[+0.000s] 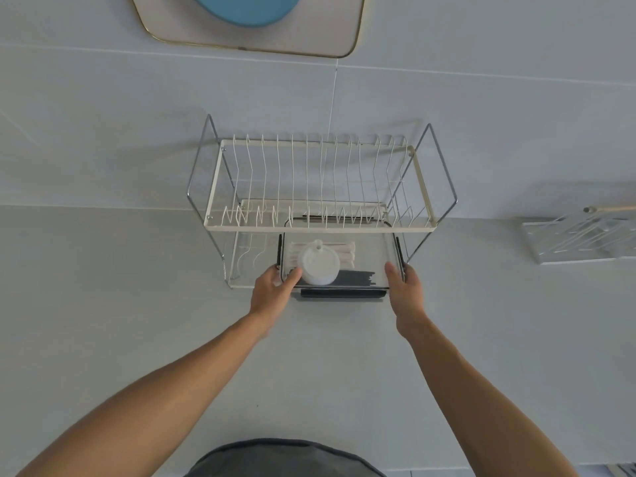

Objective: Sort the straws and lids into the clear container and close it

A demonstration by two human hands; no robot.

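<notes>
Under the rack (320,187), your left hand (273,290) and right hand (406,290) clasp the closed container (364,259); next, seat it inside.

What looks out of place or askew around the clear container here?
Nothing stands out. The clear container sits square under the dish rack, left hand and right hand at its sides; white lids and straws lie inside.

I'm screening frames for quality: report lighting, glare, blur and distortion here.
Head view: soft, even light with faint shadows; wide-angle bending curves the wall lines and dish rack; clear container shows slight sheen, contents readable; both hands sharp, left hand, right hand.
</notes>
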